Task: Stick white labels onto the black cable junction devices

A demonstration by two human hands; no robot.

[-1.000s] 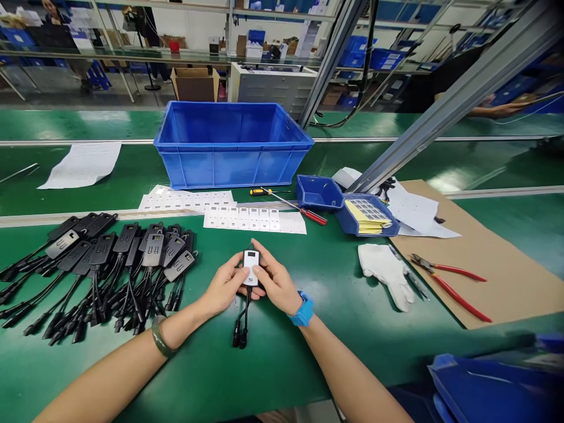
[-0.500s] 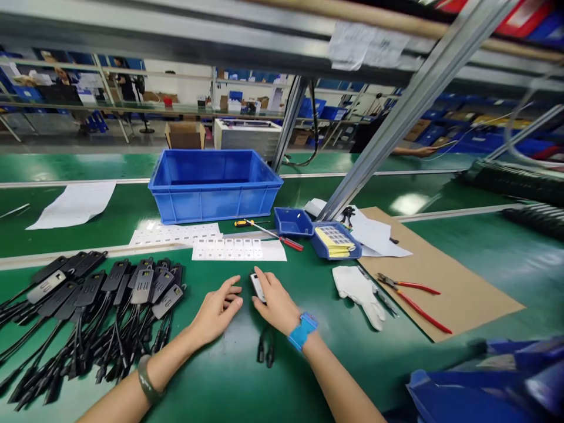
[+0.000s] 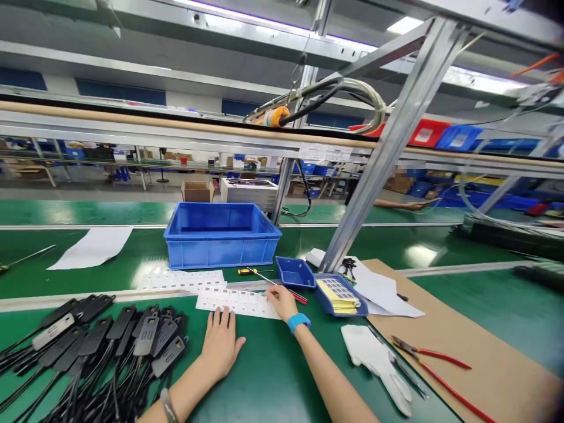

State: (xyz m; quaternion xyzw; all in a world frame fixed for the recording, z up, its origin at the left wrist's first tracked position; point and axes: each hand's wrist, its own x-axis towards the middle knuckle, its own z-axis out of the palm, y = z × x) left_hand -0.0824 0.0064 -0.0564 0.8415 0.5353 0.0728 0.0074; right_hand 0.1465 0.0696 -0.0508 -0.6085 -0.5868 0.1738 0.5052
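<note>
My left hand (image 3: 221, 342) lies flat on the green bench with its fingers spread, fingertips touching the near edge of a white label sheet (image 3: 238, 302). My right hand (image 3: 282, 302), with a blue wristband, reaches onto the right end of that sheet; its fingers are curled down on the paper and partly hidden. A second label sheet (image 3: 185, 280) lies just behind. A pile of black cabled devices (image 3: 106, 346) lies left of my left hand. The white-faced device from earlier is out of sight.
A blue crate (image 3: 222, 235) stands behind the sheets. A red-handled screwdriver (image 3: 282, 286), two small blue bins (image 3: 321, 285) with yellow labels, a white glove (image 3: 376, 358) and red pliers (image 3: 436, 364) on brown cardboard (image 3: 484, 352) lie to the right. A slanted metal post (image 3: 374, 164) rises ahead.
The head camera tilted up. Both hands let go of the small white-faced device and moved forward to the label sheet; the left hand flattened on the bench.
</note>
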